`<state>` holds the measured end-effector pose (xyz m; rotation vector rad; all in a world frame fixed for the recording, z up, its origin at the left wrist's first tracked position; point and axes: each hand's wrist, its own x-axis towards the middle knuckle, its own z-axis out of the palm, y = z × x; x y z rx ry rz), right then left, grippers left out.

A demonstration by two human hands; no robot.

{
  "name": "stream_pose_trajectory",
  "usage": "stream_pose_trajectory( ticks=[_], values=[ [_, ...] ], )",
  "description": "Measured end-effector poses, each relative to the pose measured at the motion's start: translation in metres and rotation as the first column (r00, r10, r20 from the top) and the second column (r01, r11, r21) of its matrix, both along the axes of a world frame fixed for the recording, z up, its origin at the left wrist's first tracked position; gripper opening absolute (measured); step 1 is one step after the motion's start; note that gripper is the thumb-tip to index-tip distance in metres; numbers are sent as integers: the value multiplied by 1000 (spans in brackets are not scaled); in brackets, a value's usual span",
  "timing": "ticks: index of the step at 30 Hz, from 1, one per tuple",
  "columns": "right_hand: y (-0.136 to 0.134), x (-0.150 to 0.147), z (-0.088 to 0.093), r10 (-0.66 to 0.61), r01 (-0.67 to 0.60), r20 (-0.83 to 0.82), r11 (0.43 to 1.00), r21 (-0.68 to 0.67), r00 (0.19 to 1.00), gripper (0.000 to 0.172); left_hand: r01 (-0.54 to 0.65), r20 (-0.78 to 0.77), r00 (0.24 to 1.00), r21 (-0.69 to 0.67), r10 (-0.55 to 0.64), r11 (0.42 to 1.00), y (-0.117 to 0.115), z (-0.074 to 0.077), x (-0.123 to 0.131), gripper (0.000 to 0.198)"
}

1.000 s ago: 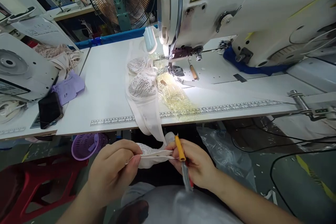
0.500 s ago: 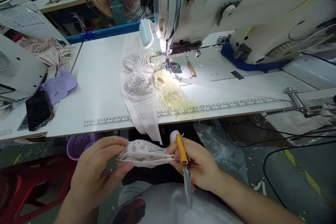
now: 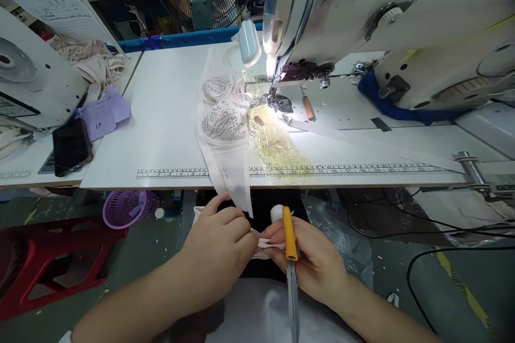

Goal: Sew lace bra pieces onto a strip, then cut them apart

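Observation:
My left hand (image 3: 225,249) is closed over a folded white lace garment piece (image 3: 265,242), covering most of it. Beside it, my right hand (image 3: 309,257) pinches the other end of that piece between thumb and fingertips. Scissors (image 3: 290,241) with an orange-yellow handle are also tucked in my right hand, blades pointing down toward my lap. A small white round object (image 3: 277,213) shows just behind those fingers. Above the hands a white lace bra (image 3: 225,123) lies on the sewing table (image 3: 169,112), one wing hanging over the front edge.
A sewing machine (image 3: 341,10) stands over the table, its lamp lit. Yellowish clear film (image 3: 273,139) and a wooden-handled tool (image 3: 308,107) lie near the needle. A phone (image 3: 71,147) is at left. Below are a purple basket (image 3: 120,209) and a red stool (image 3: 48,268).
My left hand has moved right along the lace piece, from its left end to close beside my right hand. The right hand keeps the scissors and the piece. The camera view has shifted slightly.

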<state>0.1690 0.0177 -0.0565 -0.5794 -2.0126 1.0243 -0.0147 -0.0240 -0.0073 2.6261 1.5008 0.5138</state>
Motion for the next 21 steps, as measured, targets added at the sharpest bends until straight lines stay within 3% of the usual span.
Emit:
stream_pose_trajectory(
  ticks=[5,9,16,21],
  values=[
    [1,0,6,-30,29,-8,999,-43,1000,18,-20,-114,993,1,20,1000,-3,12,-1,31],
    [1,3,10,-33,32,-15,998,-60,999,20,-78,-190,980,-111,56,991,-8,25,-18,29],
    [2,7,8,-33,30,-17,990,-137,999,19,-88,95,986,-407,138,909,-27,42,-60,18],
    [-1,10,3,-8,0,-38,976,-219,999,17,-92,287,929,-434,234,896,-28,41,-65,17]
  ],
)
